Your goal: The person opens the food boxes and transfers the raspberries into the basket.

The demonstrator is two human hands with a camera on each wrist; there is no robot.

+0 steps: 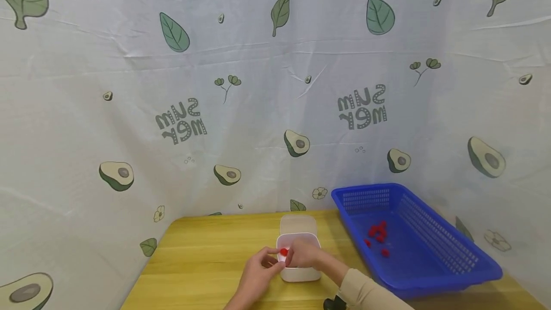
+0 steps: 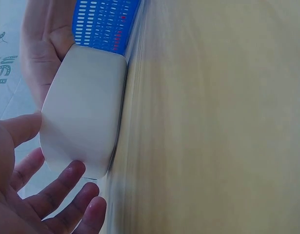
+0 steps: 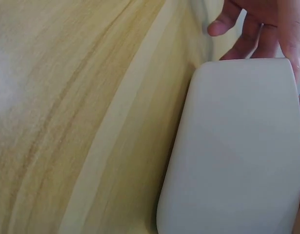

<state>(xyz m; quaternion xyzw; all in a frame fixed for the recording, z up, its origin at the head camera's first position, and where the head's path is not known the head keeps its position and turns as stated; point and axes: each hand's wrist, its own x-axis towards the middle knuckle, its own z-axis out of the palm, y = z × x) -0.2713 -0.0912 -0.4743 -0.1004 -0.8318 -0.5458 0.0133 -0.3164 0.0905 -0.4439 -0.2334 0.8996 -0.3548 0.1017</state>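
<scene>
A small white box [image 1: 301, 275] stands on the table with its lid [image 1: 298, 224] raised at the back. At its left side, my left hand [image 1: 259, 271] holds the box wall between thumb and fingers; the left wrist view shows the thumb at the rim and fingertips along the side. My right hand [image 1: 303, 254] reaches down into the box from the right, its fingertips hidden behind the walls. A small red piece [image 1: 283, 252] shows inside, near the left rim. In the right wrist view the box wall [image 3: 237, 146] covers most of the right hand.
A blue plastic basket [image 1: 430, 281] sits to the right, with several small red pieces [image 1: 378, 231] on its floor. The wooden table [image 1: 206, 262] extends left of the box. Behind it hangs a printed cloth [image 1: 258, 118]. A black object [image 1: 335, 304] lies by the right sleeve.
</scene>
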